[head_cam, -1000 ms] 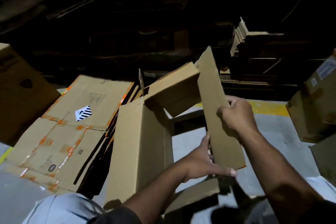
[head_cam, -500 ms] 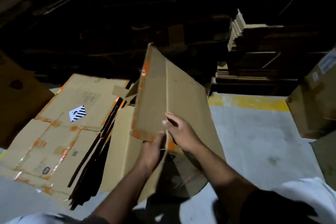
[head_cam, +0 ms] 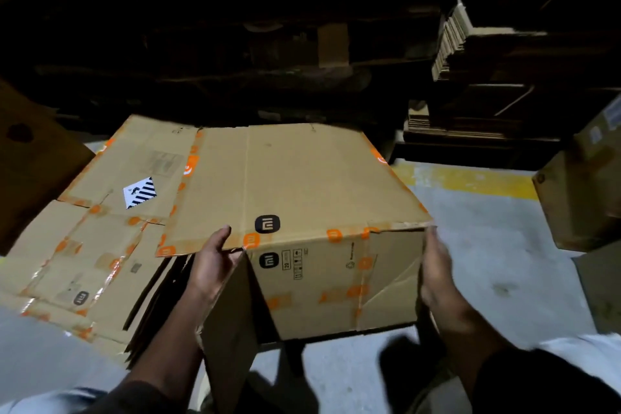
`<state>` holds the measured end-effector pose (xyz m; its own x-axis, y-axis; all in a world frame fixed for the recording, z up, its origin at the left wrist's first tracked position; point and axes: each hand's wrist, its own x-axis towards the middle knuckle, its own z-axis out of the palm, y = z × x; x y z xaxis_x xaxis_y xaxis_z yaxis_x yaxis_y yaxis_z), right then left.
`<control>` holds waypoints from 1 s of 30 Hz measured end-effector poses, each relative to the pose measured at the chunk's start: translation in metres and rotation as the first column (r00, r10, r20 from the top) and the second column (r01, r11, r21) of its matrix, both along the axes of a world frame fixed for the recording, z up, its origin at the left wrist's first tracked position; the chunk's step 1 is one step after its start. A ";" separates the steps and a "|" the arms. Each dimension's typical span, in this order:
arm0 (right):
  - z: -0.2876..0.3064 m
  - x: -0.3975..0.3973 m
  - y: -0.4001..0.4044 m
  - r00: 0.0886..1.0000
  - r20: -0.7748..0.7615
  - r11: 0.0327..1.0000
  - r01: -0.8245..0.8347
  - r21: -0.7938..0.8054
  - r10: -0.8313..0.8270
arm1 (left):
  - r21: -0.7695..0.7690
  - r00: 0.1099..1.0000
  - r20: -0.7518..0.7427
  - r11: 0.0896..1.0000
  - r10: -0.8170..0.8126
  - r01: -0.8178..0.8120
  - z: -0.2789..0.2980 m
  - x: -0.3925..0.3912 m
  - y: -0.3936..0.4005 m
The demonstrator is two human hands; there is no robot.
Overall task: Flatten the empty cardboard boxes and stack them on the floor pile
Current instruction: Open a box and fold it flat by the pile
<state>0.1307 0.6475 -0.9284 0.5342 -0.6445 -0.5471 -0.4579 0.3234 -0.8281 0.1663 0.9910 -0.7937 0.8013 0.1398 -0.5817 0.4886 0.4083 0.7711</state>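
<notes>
Grey concrete floor [head_cam: 487, 245] is lying open right of the box [head_cam: 302, 178], with the flattened pile [head_cam: 111, 212] touching its left side. Left hand [head_cam: 215, 262] is gripping the box's near left corner, thumb on top; right hand [head_cam: 433, 265] is pressing flat, fingers straight, against its right end

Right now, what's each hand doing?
Left hand: grips the cardboard box at its near-left edge.
Right hand: open, pressed flat against its right side.
</notes>
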 end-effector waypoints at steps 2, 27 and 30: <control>-0.022 -0.015 0.000 0.978 0.005 0.978 -0.209 0.017 0.209 | 0.087 0.997 -0.073 0.996 -0.031 0.037 -0.014 0.002 0.002; 0.051 0.037 0.039 0.974 -0.198 0.991 -0.122 -0.057 0.108 | 0.587 0.922 -0.234 0.801 0.309 -0.120 -0.061 -0.058 -0.015; 0.051 0.023 0.054 0.956 -0.237 0.983 -0.182 -0.003 0.176 | -0.093 0.938 -0.316 0.979 0.142 -0.179 -0.078 -0.072 -0.004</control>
